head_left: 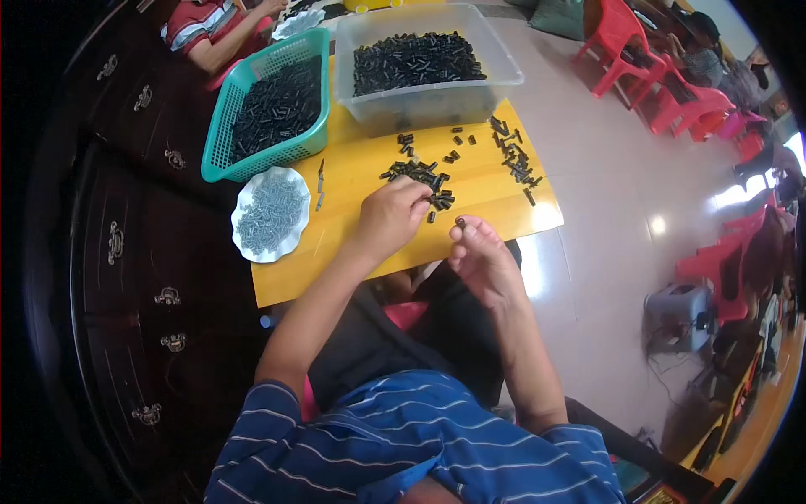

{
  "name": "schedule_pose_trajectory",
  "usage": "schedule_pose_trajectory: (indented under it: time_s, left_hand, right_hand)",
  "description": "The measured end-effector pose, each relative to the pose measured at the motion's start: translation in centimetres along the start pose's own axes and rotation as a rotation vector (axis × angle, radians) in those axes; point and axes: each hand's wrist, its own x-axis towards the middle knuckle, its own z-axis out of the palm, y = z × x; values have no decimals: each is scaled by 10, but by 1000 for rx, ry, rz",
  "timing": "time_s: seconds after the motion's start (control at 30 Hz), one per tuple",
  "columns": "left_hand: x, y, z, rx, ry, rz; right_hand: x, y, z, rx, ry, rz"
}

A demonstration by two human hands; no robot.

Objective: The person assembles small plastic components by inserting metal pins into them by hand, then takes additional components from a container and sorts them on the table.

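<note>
My left hand (391,212) reaches over a loose pile of short black cylindrical pieces (417,172) on the yellow tabletop. Its fingers are pinched together at the pile's near right side, and their tips hide whatever is between them. Just past the table's near edge, my right hand (489,256) is raised, palm turned up. Between its thumb and fingers it grips one small dark cylindrical piece (460,223). Longer dark pieces (514,160) lie scattered along the right side of the tabletop.
A clear plastic bin (432,105) and a green basket (220,139), both full of black pieces, stand at the back. A white scalloped plate (244,244) holds small silvery parts. Dark drawers (126,294) line the left. Another person (220,50) sits at far left; red chairs (617,50) stand right.
</note>
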Motion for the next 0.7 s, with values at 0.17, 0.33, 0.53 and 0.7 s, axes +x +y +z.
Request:
schedule_pose_trajectory:
  time_s: [0.17, 0.33, 0.53, 0.7]
  left_hand:
    - [15, -2, 17, 171, -18, 146]
    - [25, -5, 23, 275, -84, 174]
    - [29, -2, 24, 257, -177, 104]
    - [31, -5, 28, 282, -160, 98]
  right_hand:
    - [-2, -6, -5, 231, 0, 61]
    - [0, -4, -8, 206, 0, 60]
    - [1, -4, -7, 186, 1, 59]
    - [-1, -3, -4, 141, 25, 61]
